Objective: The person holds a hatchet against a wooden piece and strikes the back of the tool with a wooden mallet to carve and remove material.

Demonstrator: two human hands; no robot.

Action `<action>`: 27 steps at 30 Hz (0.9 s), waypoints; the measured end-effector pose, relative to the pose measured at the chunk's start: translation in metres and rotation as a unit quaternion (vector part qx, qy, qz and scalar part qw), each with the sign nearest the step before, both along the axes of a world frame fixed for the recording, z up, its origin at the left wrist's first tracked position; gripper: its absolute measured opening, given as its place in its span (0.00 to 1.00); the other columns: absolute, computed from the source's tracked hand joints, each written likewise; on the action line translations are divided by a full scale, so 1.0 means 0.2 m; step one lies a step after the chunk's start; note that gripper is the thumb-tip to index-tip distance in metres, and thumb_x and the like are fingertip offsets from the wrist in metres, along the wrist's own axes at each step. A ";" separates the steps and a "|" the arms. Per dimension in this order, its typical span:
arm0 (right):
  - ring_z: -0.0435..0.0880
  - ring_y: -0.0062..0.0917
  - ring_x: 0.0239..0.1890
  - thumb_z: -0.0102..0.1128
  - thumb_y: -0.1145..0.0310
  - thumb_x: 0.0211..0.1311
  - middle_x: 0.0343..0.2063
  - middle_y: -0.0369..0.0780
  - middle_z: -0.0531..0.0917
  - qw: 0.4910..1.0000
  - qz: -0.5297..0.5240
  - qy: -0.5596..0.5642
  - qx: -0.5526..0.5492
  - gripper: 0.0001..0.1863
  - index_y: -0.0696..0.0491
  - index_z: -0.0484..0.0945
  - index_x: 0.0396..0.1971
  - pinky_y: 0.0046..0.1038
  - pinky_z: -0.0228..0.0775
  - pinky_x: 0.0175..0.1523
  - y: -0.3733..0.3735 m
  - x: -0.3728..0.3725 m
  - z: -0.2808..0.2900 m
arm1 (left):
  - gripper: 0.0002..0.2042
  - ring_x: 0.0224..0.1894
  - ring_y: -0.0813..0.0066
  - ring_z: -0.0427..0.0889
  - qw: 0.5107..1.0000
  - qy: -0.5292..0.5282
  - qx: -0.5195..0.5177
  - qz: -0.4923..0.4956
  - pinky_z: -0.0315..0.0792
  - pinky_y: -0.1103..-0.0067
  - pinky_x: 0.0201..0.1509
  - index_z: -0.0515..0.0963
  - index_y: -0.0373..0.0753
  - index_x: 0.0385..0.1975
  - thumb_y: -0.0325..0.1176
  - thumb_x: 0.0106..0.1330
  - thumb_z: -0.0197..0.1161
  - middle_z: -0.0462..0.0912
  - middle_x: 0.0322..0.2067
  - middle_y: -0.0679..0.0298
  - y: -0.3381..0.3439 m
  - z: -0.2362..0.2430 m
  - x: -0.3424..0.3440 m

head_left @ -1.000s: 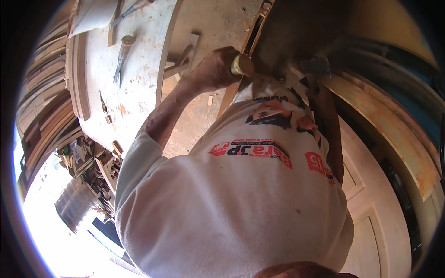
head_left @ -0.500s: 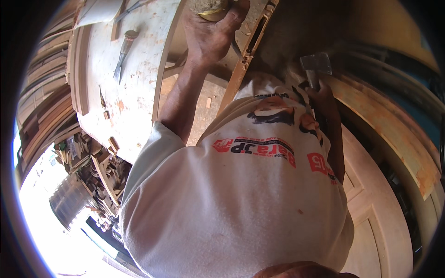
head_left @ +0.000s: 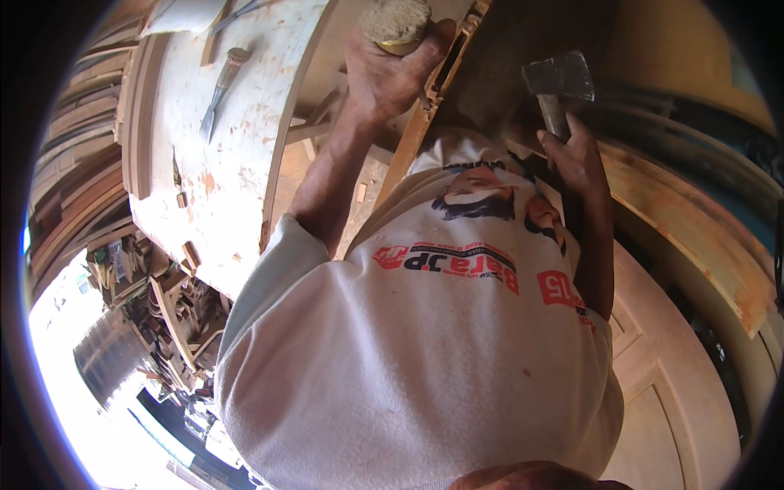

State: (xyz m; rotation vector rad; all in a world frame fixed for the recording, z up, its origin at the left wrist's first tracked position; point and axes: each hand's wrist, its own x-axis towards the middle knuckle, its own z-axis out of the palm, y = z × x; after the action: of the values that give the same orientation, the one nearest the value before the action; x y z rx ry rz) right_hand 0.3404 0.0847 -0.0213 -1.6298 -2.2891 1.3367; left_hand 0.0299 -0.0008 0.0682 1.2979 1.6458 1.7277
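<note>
My left hand [head_left: 382, 80] is closed around a chisel, whose round, mushroomed handle top [head_left: 395, 20] with a yellowish band sticks out above the fist. Just below that fist, a dark blade end meets the edge of a narrow wooden piece [head_left: 406, 150]. A long slot [head_left: 451, 65] is cut into this piece. Out to the right, my right hand [head_left: 576, 157] grips a hatchet by its short wooden handle. The hatchet's broad dark metal head [head_left: 559, 77] is up, apart from the chisel.
A worn white workbench [head_left: 237, 167] stands at left, with another chisel [head_left: 220, 94] and small wood offcuts [head_left: 189, 257] on it. Boards are stacked beyond it. Scrap wood [head_left: 175, 314] lies in a heap at lower left. A panelled wooden door [head_left: 653, 384] is at right.
My left hand has shifted right with the chisel, closer to the slotted wooden piece. The hatchet in my right hand has come up and appears larger.
</note>
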 end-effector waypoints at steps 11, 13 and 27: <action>0.75 0.15 0.24 0.67 0.72 0.68 0.25 0.34 0.78 0.950 -0.025 0.273 0.152 0.13 0.60 0.75 0.47 0.21 0.67 0.31 -0.09 -0.23 0.80 | 0.12 0.36 0.82 0.84 0.983 -0.074 -0.091 -0.142 0.80 0.79 0.44 0.84 0.37 0.41 0.31 0.61 0.76 0.88 0.32 0.68 -0.10 0.01 0.08; 0.78 0.22 0.26 0.61 0.77 0.69 0.29 0.40 0.80 0.867 -0.011 0.437 0.239 0.07 0.62 0.77 0.44 0.26 0.73 0.33 -0.09 -0.26 0.99 | 0.10 0.35 0.82 0.82 0.980 -0.054 -0.099 -0.166 0.78 0.80 0.40 0.83 0.36 0.38 0.33 0.62 0.76 0.86 0.31 0.68 -0.11 0.02 0.11; 0.80 0.26 0.22 0.67 0.70 0.67 0.27 0.39 0.82 0.919 0.037 0.308 0.245 0.12 0.60 0.77 0.44 0.27 0.74 0.31 -0.24 -0.22 1.16 | 0.12 0.38 0.80 0.83 0.979 -0.048 -0.056 -0.192 0.79 0.78 0.46 0.83 0.36 0.38 0.31 0.58 0.77 0.87 0.34 0.66 -0.19 -0.08 0.07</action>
State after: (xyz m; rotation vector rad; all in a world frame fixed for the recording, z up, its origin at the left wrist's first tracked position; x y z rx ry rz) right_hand 0.2959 0.0357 0.2100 -0.8231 -2.0577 0.9727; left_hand 0.0435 -0.0389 0.0520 1.3495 1.3140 1.4225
